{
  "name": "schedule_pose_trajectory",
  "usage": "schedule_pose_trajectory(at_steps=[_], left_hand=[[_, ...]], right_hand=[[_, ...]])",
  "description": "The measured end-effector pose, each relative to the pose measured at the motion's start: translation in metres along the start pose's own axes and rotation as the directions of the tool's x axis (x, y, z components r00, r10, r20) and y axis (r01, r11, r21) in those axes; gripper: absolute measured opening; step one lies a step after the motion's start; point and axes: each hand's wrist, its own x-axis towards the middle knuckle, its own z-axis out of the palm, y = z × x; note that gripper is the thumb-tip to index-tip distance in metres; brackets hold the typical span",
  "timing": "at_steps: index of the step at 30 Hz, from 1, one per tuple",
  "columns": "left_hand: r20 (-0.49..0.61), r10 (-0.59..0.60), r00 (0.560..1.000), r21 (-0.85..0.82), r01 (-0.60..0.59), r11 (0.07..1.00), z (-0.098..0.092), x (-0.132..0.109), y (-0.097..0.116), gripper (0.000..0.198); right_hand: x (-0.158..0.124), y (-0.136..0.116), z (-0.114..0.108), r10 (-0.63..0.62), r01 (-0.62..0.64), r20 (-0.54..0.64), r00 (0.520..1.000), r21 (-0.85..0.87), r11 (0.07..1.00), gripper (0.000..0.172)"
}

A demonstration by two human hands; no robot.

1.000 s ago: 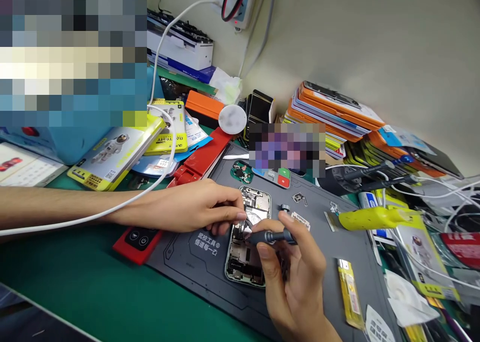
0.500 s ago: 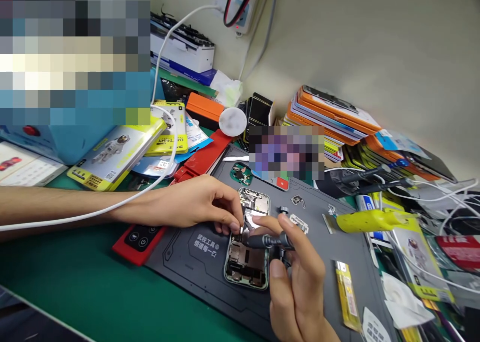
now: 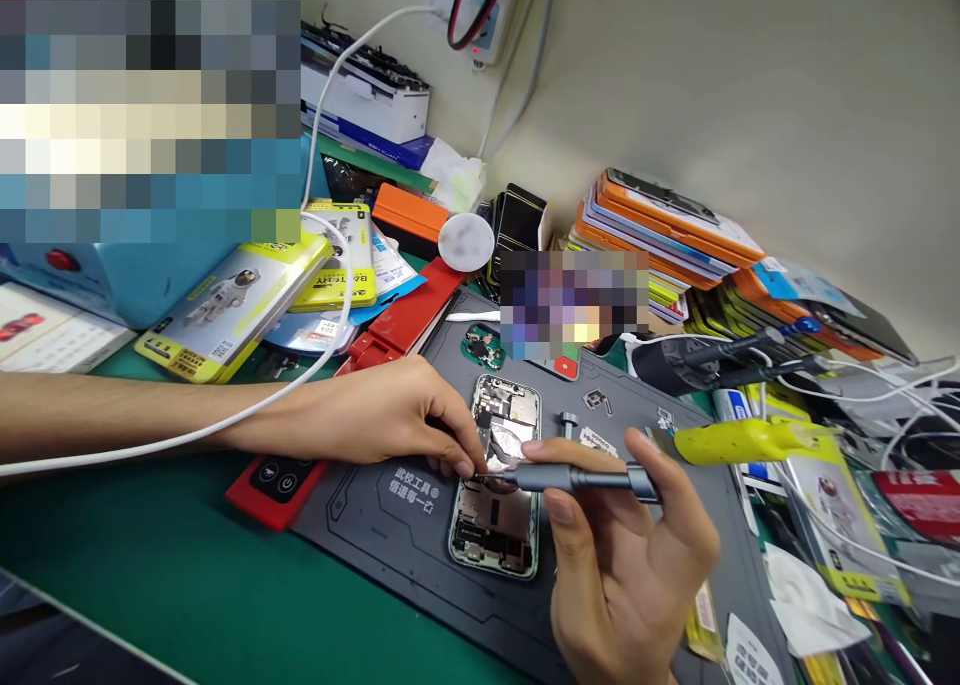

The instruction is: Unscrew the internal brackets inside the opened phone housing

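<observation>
An opened phone (image 3: 495,525) lies on the grey work mat (image 3: 375,540), its inner parts and metal plates bare. My right hand (image 3: 630,565) grips a slim grey screwdriver (image 3: 577,479), held almost level with its bit pointing left over the phone's middle. The forefinger presses against its rear end. At the phone's left edge, my left hand (image 3: 409,415) is closed, thumb and fingertips pinched right by the screwdriver's tip. Whatever sits in that pinch is too small to make out.
A white cable (image 3: 262,400) runs across my left forearm. Beyond the phone lie a green round circuit piece (image 3: 482,346) and small metal parts (image 3: 597,399). A yellow tube-like tool (image 3: 739,442) and a screwdriver holder (image 3: 667,363) stand right. Battery boxes (image 3: 236,305) crowd the left.
The screwdriver has swung from pointing steeply away to lying nearly level, its tip now at my left fingertips. My right hand has moved right and opened out from the phone.
</observation>
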Motion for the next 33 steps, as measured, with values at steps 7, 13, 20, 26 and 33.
schedule_pose_trajectory(at_steps=[7,13,20,26,33], left_hand=[[0.033,0.017,0.999,0.124,-0.021,0.992,-0.001,-0.002,0.004,0.015],[0.029,-0.059,0.998,-0.133,0.062,0.989,-0.002,0.002,-0.002,0.011],[0.026,-0.087,0.996,-0.396,0.09,0.914,-0.007,0.004,-0.006,0.004],[0.031,-0.061,0.998,-0.418,0.069,0.906,-0.009,0.003,-0.007,0.006],[0.042,-0.048,0.998,-0.396,0.061,0.916,-0.009,0.004,-0.01,0.006]], right_hand=[[-0.001,0.001,0.0,0.012,-0.012,-0.01,1.0,-0.015,1.0,0.069],[0.002,-0.003,-0.001,0.079,-0.075,-0.098,0.992,0.042,0.996,0.068],[0.002,-0.007,-0.002,0.208,-0.174,-0.178,0.962,0.188,0.967,0.059],[0.003,-0.005,0.0,0.149,-0.122,-0.144,0.978,0.177,0.977,0.055],[0.002,-0.003,0.0,0.131,-0.11,-0.158,0.979,0.137,0.984,0.059]])
